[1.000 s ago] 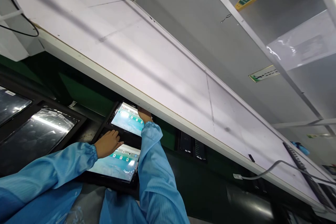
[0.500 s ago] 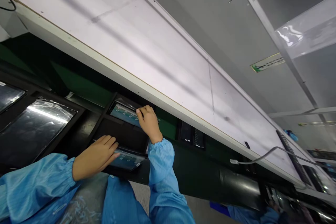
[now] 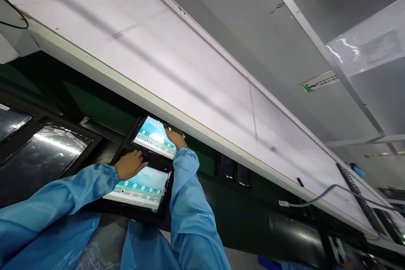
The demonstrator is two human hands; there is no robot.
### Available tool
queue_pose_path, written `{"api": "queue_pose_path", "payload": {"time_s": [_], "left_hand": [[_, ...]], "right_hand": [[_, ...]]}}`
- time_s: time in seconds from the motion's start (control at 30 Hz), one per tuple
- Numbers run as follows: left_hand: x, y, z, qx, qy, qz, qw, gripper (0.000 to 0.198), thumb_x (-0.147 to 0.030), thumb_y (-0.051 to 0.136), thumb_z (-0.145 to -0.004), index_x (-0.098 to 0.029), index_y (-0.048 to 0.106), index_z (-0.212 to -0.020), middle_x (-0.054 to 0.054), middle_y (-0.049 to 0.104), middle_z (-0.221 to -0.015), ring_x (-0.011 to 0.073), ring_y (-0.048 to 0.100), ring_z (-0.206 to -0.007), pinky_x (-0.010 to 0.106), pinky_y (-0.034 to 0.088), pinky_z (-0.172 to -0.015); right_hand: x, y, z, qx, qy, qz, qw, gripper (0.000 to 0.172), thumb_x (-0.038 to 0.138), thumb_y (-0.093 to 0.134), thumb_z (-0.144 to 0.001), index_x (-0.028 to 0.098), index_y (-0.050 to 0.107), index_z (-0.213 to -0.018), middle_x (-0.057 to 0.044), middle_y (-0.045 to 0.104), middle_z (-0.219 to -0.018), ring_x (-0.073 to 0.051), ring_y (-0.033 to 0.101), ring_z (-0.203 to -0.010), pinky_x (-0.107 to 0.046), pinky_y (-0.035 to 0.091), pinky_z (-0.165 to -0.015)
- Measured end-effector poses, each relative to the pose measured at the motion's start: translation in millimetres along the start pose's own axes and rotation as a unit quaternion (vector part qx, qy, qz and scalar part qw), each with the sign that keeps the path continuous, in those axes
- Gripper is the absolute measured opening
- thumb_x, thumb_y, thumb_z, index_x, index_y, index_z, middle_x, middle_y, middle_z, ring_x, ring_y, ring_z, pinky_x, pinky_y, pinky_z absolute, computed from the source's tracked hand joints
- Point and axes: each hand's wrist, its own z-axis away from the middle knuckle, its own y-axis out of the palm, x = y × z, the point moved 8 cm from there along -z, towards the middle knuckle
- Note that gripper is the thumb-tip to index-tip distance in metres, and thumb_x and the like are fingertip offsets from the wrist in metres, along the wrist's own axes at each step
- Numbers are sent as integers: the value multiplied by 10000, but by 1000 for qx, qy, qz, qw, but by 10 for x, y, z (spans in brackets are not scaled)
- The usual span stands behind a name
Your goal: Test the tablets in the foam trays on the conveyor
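Two or three fingers of the left hand point(image 3: 129, 165), lightly bent and close together, lie at the far edge of the near tablet point(image 3: 141, 187); from where I stand I can't tell whether they grip it. The right hand point(image 3: 175, 136) is at the right side of the far tablet point(image 3: 153, 137), one finger over its lit screen and the others hidden, so its hold I can't make out either. That hand covers the far tablet's right corner, while the left covers the near one's upper left. Both tablets, screens up and showing icons, sit in a black tray point(image 3: 155, 160) whose bar runs between them. Space is tight on the far side, where the white shelf point(image 3: 190, 71) brings its edge right by the right hand; more room lies rightward, over the dark green surface point(image 3: 221, 202). To the left, one dark film-covered panel point(image 3: 50, 152) shows glare, and another panel point(image 3: 11, 122) is cut off by my view's edge. Two small dark devices point(image 3: 234, 170) lie half in shadow beneath the shelf, their screens too dim to read
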Motion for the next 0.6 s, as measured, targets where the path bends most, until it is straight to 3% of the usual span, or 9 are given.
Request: {"api": "queue_pose_path", "payload": {"time_s": [0.07,0.17,0.23,0.33,0.47,0.6], "left_hand": [[21,16,28,0,5,4,1000,584,-479,286,-1046,-137,708,-831,152,650,-874,292,609,-866,444,502,-791],[49,-109,215,-5,17,15,1000,531,-491,310,-1050,-148,706,-1139,150,677,-1104,294,622,-1036,455,510,-930],[98,-250,435,-10,25,25,999,482,-495,354,-1045,-203,640,-1301,125,628,-1293,297,563,-1218,461,465,-1056],[187,-434,859,-22,57,26,998,380,-431,446,-1029,-291,614,-1340,67,559,-1417,288,455,-1369,443,413,-1137],[286,-519,1342,-57,97,-12,994,354,-322,496,-1002,-309,612,-1336,54,518,-1460,273,423,-1397,417,423,-1121],[234,-523,1483,-68,140,-43,987,346,-287,520,-980,-310,641,-1303,55,503,-1492,294,382,-1442,463,357,-1176]], "right_hand": [[-57,38,-80,-1,6,-15,1000,445,469,452,-1018,213,649,-1324,-68,713,-1276,-239,639,-1191,-387,461,-1070],[-146,55,-44,-17,-4,-36,999,446,461,425,-1029,215,653,-1323,-61,716,-1268,-250,620,-1229,-413,447,-1103],[-216,73,136,-28,-16,-45,998,435,431,403,-1040,217,664,-1315,-63,707,-1285,-256,587,-1278,-431,406,-1153],[-276,173,597,-35,-40,-53,997,429,399,393,-1046,211,688,-1294,-77,641,-1388,-272,480,-1395,-453,357,-1202],[-76,499,1120,-1,-99,-40,994,441,417,378,-1058,243,650,-1359,-53,426,-1596,-309,200,-1555,-533,284,-1241],[298,896,1100,51,-118,-14,992,470,438,354,-1065,257,576,-1437,-47,254,-1681,-342,52,-1580,-586,216,-1251]]}}
